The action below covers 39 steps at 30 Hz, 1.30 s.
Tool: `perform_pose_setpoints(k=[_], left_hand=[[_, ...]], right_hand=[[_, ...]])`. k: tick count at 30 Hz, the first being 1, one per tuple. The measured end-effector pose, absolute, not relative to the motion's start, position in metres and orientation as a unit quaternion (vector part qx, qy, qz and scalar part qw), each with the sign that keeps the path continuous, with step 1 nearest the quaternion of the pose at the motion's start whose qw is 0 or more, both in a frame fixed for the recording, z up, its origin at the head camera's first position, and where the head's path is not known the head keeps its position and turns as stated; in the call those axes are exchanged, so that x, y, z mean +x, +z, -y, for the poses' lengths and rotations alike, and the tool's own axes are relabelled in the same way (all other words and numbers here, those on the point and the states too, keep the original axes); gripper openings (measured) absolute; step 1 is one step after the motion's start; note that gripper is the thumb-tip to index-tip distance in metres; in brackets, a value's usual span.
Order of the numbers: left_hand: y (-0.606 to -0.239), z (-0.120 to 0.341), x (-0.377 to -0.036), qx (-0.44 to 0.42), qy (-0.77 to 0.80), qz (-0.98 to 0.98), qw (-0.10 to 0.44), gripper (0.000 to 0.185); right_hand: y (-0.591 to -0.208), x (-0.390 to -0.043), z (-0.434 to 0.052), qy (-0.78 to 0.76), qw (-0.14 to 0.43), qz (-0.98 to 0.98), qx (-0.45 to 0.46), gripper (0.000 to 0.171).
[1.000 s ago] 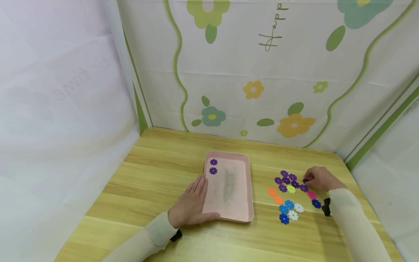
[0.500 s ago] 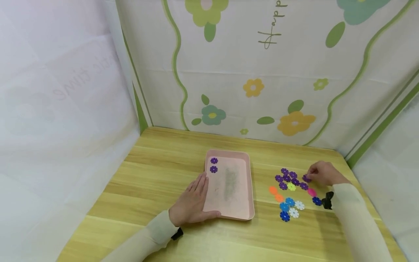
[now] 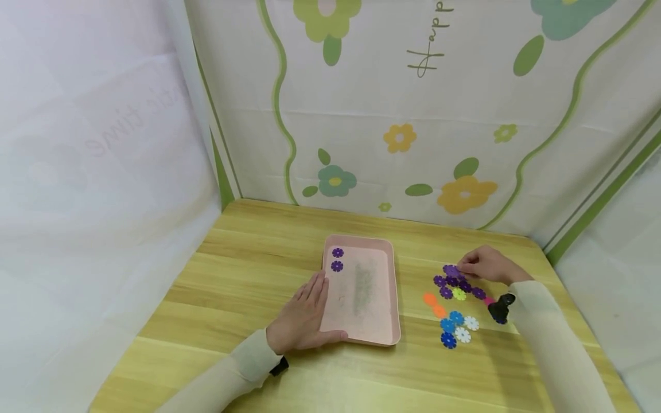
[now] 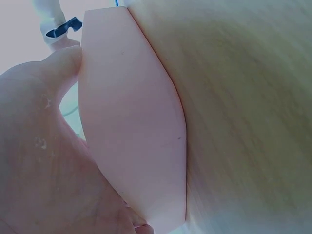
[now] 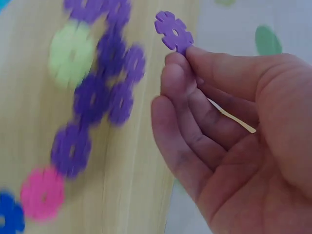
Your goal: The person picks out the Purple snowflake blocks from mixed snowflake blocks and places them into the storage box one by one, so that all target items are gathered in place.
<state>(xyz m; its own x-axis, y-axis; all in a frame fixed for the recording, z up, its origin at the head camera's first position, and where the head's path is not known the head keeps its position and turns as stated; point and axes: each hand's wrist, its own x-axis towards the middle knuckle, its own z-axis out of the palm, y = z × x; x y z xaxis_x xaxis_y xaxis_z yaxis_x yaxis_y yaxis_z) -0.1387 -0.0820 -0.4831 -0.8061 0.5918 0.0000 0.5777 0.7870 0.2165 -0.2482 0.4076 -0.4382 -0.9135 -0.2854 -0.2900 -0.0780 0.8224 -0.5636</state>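
Observation:
My right hand (image 3: 488,265) pinches a purple snowflake disc (image 5: 174,31) between thumb and fingertips, raised above the table. Below and left of it lies a cluster of purple snowflake discs (image 5: 90,100), with a yellow-green disc (image 5: 71,54) among them. My left hand (image 3: 299,318) rests along the near left corner of the pink tray (image 3: 372,321), fingers straight on the left side, thumb on the near edge. In the left wrist view the thumb touches the tray's outer wall (image 4: 131,97). Two purple discs (image 3: 337,266) lie one below the other in the tray's far left corner.
Left of the loose pile are orange discs (image 3: 430,299). Nearer me lie blue discs (image 3: 448,340) and white discs (image 3: 462,335). A pink disc (image 5: 43,194) sits by the right wrist, partly hidden in the head view. A flower-printed cloth (image 3: 351,115) hangs behind the wooden table.
My right hand has lifted a purple disc from the right end of the pile and carried it left, over the purple cluster. The left hand stays on the tray.

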Motion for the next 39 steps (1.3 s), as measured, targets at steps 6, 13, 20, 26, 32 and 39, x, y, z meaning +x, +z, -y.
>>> perform_pose_setpoints(k=[6, 13, 20, 26, 32, 39], left_hand=[[-0.478, 0.081, -0.138, 0.304, 0.1, -0.946, 0.044, 0.118], [-0.481, 0.082, -0.139, 0.299, 0.096, -0.948, 0.051, 0.119], [-0.481, 0.081, -0.138, 0.301, 0.105, -0.947, 0.051, 0.119], [-0.483, 0.082, -0.138, 0.302, 0.108, -0.946, 0.046, 0.12], [-0.485, 0.082, -0.138, 0.3, 0.105, -0.947, 0.046, 0.121], [-0.484, 0.082, -0.14, 0.298, 0.105, -0.948, 0.048, 0.121]], right_hand=[[-0.429, -0.251, -0.377, -0.349, 0.226, -0.904, -0.101, 0.028], [-0.419, -0.25, -0.333, -0.384, 0.255, -0.881, -0.113, 0.025], [-0.417, -0.251, -0.287, -0.407, 0.289, -0.862, -0.094, 0.025], [-0.422, -0.254, -0.249, -0.408, 0.303, -0.855, -0.105, 0.022], [-0.427, -0.258, -0.21, -0.416, 0.31, -0.846, -0.123, 0.02], [-0.44, -0.26, -0.17, -0.4, 0.278, -0.865, -0.118, 0.016]])
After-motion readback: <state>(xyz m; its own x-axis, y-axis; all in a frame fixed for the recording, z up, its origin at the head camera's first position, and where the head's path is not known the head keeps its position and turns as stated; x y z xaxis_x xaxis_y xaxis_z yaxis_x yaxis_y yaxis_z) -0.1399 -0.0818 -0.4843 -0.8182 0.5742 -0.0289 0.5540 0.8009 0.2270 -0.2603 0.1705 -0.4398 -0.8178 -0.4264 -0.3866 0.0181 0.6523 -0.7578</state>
